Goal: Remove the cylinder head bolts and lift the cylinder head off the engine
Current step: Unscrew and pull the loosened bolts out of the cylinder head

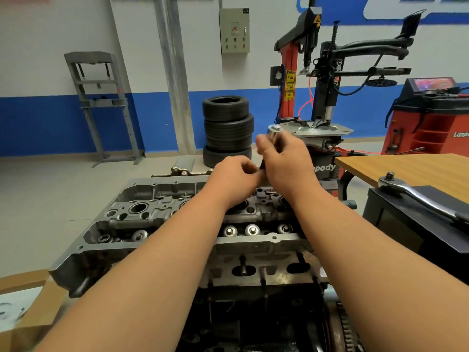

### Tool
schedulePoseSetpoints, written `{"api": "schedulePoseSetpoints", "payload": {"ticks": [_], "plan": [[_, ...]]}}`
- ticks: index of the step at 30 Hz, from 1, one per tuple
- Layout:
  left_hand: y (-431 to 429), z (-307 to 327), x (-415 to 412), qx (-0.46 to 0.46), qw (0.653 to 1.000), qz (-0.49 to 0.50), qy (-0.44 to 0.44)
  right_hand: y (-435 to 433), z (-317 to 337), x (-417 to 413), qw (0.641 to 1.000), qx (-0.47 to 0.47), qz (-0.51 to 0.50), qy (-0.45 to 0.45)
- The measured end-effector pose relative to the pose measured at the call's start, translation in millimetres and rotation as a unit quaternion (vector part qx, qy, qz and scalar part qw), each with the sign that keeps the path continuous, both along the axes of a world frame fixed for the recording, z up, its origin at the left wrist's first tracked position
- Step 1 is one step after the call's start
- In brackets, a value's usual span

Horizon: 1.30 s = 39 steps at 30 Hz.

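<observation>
Room: white workshop wall with a blue lower band is running behind a pale tiled floor.
Background: one stack of four black rubber tyres (228, 128) is standing by the wall, beside one red-and-black tyre-changing machine (327, 80); one grey steel press frame (101, 102) is standing far left.
Task thing: grey cast-metal cylinder head (162, 212) is sitting on top of the dark engine block (253, 313), in the middle of the view, under both forearms.
Counted on it: five round silver valve-spring caps (252, 229) are showing along the near row, and two dark studs (243, 265) are sticking out of the near face.
Left hand: left hand (236, 179) is reaching forward over the far edge of the head, fingers curled in, pinching the dark lower end of the piece.
Right hand: right hand (284, 158) is reaching just beside it, fingers wrapped round one shiny silver cylindrical metal piece (275, 129), holding it upright above the head; motion blur is hiding whether it is a socket or a bolt.
Right side: one chrome ratchet wrench (416, 196) is lying on a black box (406, 224), next to a brown wooden tabletop (406, 166).
</observation>
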<state>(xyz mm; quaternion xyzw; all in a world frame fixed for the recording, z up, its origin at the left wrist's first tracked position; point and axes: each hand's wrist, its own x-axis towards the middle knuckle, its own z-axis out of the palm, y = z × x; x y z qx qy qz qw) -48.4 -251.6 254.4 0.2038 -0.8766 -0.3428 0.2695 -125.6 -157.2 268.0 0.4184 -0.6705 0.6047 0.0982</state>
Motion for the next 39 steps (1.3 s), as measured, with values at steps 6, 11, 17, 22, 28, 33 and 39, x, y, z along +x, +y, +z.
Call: {"api": "schedulePoseSetpoints", "payload": {"ticks": [6, 11, 17, 22, 28, 33, 39], "plan": [[7, -2, -8, -0.161, 0.965, 0.013, -0.206, 1, 5, -9, 0.989, -0.097, -0.043, -0.105], [6, 0, -6, -0.125, 0.979, -0.010, -0.158, -4, -1, -5, 0.999, -0.003, -0.026, -0.033], [5, 1, -9, -0.089, 0.988, 0.010, -0.122, -3, -1, -5, 0.999, -0.009, -0.032, -0.039], [5, 1, -11, -0.055, 0.992, 0.051, -0.099, -4, -2, -5, 0.998, 0.017, -0.039, -0.044], [2, 2, -5, -0.009, 0.997, -0.014, -0.081, -4, -3, -8, 0.997, 0.022, -0.038, -0.061], [3, 4, -6, -0.006, 0.998, 0.000, -0.066, -5, -4, -9, 0.997, 0.041, -0.020, -0.057], [6, 7, -2, 0.010, 0.999, -0.009, -0.041, -4, -3, -9, 0.997, 0.048, -0.020, -0.059]]}}
